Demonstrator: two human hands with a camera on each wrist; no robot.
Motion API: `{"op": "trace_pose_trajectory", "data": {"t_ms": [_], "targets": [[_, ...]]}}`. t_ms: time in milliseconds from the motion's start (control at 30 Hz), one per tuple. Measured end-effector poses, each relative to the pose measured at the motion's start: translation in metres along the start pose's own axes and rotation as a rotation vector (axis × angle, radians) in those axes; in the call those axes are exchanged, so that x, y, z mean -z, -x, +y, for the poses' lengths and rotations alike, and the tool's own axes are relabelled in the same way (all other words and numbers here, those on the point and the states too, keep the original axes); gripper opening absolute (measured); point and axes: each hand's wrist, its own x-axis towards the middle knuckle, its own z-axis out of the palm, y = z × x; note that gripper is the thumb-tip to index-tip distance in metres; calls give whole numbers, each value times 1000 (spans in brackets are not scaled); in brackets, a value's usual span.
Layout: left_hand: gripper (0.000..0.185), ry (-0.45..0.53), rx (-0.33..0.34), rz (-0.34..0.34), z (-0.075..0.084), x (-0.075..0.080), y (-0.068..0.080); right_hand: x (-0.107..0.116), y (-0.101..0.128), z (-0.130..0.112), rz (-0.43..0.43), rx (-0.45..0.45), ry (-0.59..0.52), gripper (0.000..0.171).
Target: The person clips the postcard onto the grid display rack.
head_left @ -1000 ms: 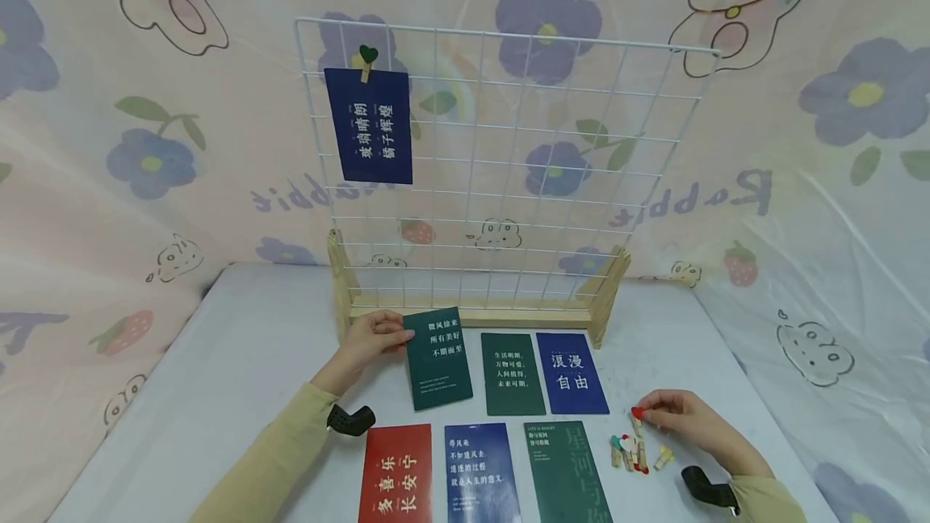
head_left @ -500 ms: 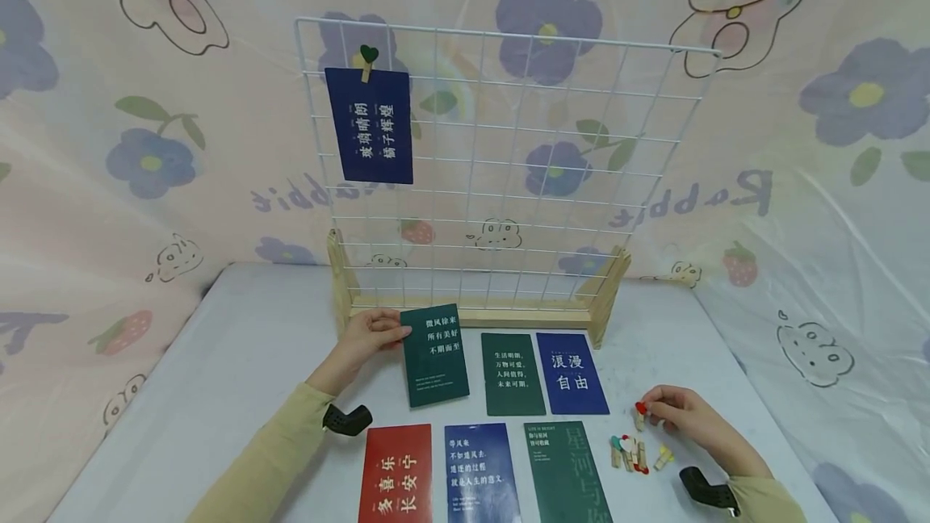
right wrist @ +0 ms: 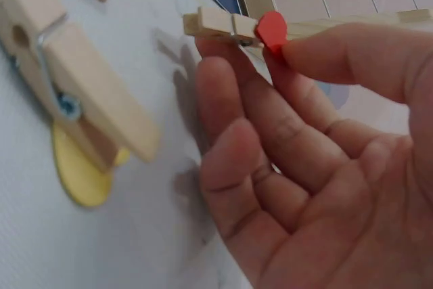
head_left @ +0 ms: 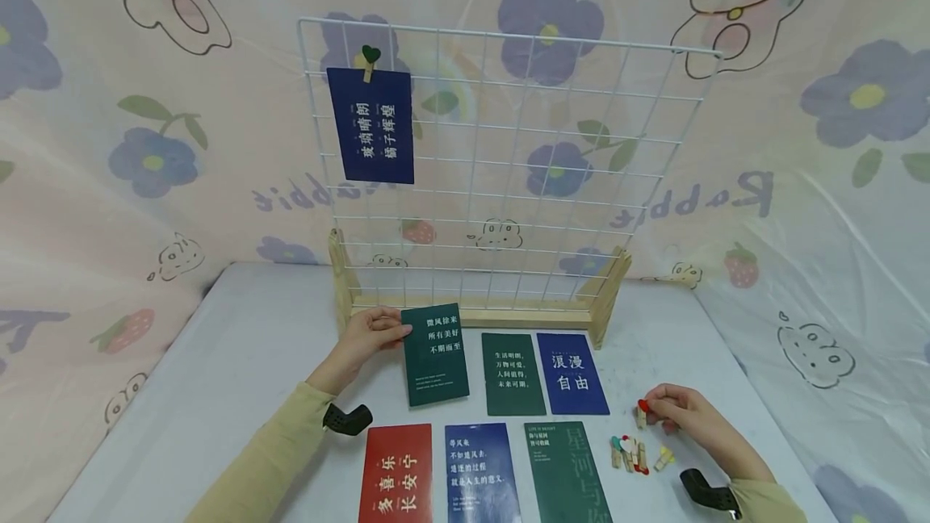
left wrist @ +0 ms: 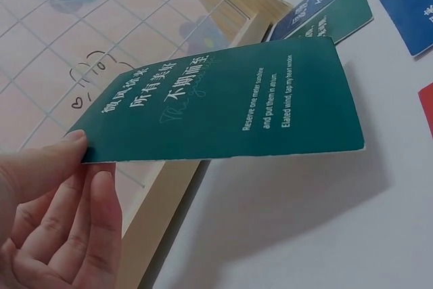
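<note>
My left hand (head_left: 369, 337) pinches a dark green card (head_left: 436, 357) by its left edge. In the left wrist view the card (left wrist: 223, 109) hangs clear of the table, its shadow below it. Between thumb and fingers, my right hand (head_left: 683, 410) holds a small wooden clothespin (right wrist: 220, 25) with a red top (right wrist: 272, 30). Several more clothespins (head_left: 628, 454) lie close to that hand, among them one with a yellow top (right wrist: 84, 167). A navy card (head_left: 374, 127) hangs on the white wire grid (head_left: 508, 135) from a clothespin with a green heart (head_left: 370, 56).
The grid stands in a wooden base (head_left: 523, 318) at the back of the white table. Near it lie a green card (head_left: 513, 374) and a blue card (head_left: 572, 374). Closer in are a red card (head_left: 395, 470), a blue card (head_left: 481, 470) and a green card (head_left: 567, 470).
My right hand has lifted the red-topped clothespin slightly up and away from the pile. The green card in my left hand has shifted a little up and left.
</note>
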Motion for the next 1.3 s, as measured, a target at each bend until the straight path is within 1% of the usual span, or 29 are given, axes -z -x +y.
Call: {"op": "trace_pose_trajectory", "data": {"t_ms": [233,433,533,700,933,1133,1233,1300], "targets": [[33,1,-4,12,0,0,1,-4,-6,-4,25,9,-25,29],[34,3,1,22,-3,1,2,-10,-10,-11,85,7,-89,33],[35,-7,-5,19,-4,1,4,-13,-12,-14,97,12,-116,34],[35,3,-16,19,-4,1,7,-16,-17,-19,87,31,-144,33],[33,47,-7,21,-7,0,10,-20,-27,-22,74,57,-158,36],[31,94,-2,30,-10,-3,11,-23,-34,-32,64,59,-121,51],[31,104,-4,34,-11,-3,12,-23,-36,-38,32,80,-98,52],[30,109,-4,35,-10,-4,12,-24,-37,-41,18,90,-94,50]]}}
